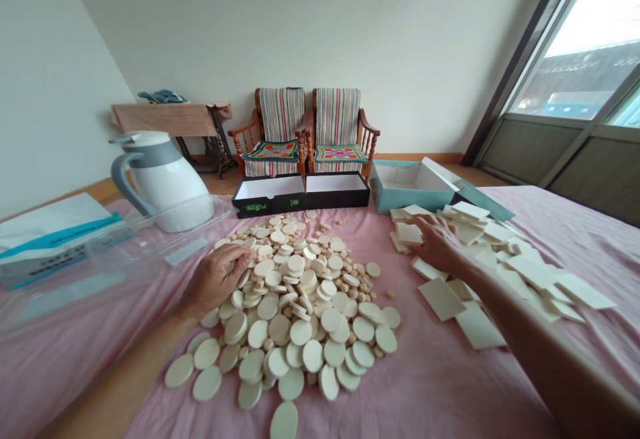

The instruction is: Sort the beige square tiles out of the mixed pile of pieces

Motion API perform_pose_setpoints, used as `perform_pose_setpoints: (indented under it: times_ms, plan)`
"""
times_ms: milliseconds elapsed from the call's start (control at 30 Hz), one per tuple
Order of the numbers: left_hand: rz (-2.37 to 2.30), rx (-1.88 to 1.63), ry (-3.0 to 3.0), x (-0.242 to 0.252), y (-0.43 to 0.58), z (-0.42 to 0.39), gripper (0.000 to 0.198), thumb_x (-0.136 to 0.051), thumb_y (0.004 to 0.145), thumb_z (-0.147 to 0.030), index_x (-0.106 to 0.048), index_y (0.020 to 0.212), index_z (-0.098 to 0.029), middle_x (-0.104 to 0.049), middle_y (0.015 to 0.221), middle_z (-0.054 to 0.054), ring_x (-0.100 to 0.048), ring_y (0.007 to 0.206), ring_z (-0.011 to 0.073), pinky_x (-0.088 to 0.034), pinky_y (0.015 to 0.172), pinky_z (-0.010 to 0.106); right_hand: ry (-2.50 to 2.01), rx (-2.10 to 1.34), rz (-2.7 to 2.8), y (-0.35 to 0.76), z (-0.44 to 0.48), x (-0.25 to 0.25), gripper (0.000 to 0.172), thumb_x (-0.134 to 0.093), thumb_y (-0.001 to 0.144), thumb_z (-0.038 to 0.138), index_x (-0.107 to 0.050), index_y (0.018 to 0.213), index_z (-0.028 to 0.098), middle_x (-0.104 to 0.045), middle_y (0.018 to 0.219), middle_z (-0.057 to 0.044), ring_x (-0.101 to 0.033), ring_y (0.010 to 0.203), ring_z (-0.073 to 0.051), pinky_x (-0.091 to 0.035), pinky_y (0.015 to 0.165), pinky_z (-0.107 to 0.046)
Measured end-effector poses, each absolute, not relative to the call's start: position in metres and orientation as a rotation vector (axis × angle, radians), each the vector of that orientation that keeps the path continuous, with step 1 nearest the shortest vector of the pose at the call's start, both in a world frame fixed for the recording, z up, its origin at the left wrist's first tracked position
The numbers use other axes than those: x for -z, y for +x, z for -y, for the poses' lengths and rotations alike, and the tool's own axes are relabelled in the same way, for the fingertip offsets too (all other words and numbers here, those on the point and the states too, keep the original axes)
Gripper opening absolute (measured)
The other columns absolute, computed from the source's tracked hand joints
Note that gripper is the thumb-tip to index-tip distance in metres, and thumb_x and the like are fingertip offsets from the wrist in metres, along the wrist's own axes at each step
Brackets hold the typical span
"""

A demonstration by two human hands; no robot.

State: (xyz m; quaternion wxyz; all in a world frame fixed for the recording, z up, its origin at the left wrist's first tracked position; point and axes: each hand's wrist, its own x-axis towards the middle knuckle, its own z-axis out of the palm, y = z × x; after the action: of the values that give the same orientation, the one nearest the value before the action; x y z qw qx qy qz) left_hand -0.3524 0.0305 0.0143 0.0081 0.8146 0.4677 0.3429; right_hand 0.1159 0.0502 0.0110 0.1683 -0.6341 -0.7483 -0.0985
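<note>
A large heap of pale round wooden discs (300,332) lies on the pink cloth in front of me, with small wooden beads or cubes (353,279) mixed in. My left hand (220,277) rests at the heap's left edge, fingers curled together; what they hold, if anything, is hidden. To the right is a loose pile of pale square wooden tiles (530,272). My right hand (439,244) reaches over that pile's left side, its thumb and fingers around the edge of one square tile (409,233).
Two black open boxes (270,197) and a teal open box (413,195) with its lid stand behind the piles. At left are a white-and-grey jug (167,182), a clear plastic tray (150,239) and a white-and-blue package (55,242). Two wooden armchairs (283,119) stand beyond.
</note>
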Motion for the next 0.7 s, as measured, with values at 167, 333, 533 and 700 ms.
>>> perform_pose_setpoints:
  times_ms: [167, 333, 533, 700]
  plan:
    - [-1.45, -1.068, 2.552, -0.014, -0.352, -0.031, 0.027, -0.046, 0.093, -0.036, -0.066, 0.09, -0.019, -0.07, 0.093, 0.005, -0.064, 0.093, 0.0189, -0.049, 0.084, 0.028, -1.547, 0.314, 2.391, 0.083, -0.051, -0.014, 0.028, -0.048, 0.084, 0.023, -0.066, 0.105, 0.025, -0.055, 0.132, -0.008, -0.038, 0.126, -0.027, -0.024, 0.101, -0.048]
    - [-1.441, -1.062, 2.58, -0.014, -0.35, -0.028, 0.027, -0.045, 0.093, -0.034, -0.066, 0.088, -0.019, -0.07, 0.092, 0.006, -0.063, 0.093, 0.0189, -0.049, 0.085, 0.029, -1.632, 0.332, 2.415, 0.082, -0.051, -0.003, 0.025, -0.044, 0.086, 0.017, -0.069, 0.087, 0.021, -0.067, 0.112, -0.009, -0.045, 0.122, -0.025, -0.02, 0.103, -0.049]
    - [-1.556, -1.187, 2.415, -0.024, -0.349, -0.033, 0.032, -0.041, 0.094, -0.038, -0.066, 0.095, -0.017, -0.069, 0.105, 0.008, -0.063, 0.1, 0.0199, -0.049, 0.088, 0.03, -1.431, 0.16, 2.307, 0.071, -0.061, -0.004, 0.029, -0.05, 0.087, 0.035, -0.066, 0.108, 0.022, -0.062, 0.122, -0.011, -0.053, 0.115, -0.027, -0.038, 0.095, -0.045]
    - [-1.678, -0.891, 2.371, -0.037, -0.341, -0.069, 0.039, -0.035, 0.094, -0.039, -0.065, 0.106, -0.018, -0.069, 0.111, 0.007, -0.063, 0.104, 0.0208, -0.048, 0.09, 0.031, -1.121, -0.161, 2.343, 0.007, -0.085, -0.019, 0.032, -0.046, 0.092, 0.038, -0.065, 0.109, 0.019, -0.068, 0.111, -0.011, -0.062, 0.104, -0.021, -0.047, 0.09, -0.035]
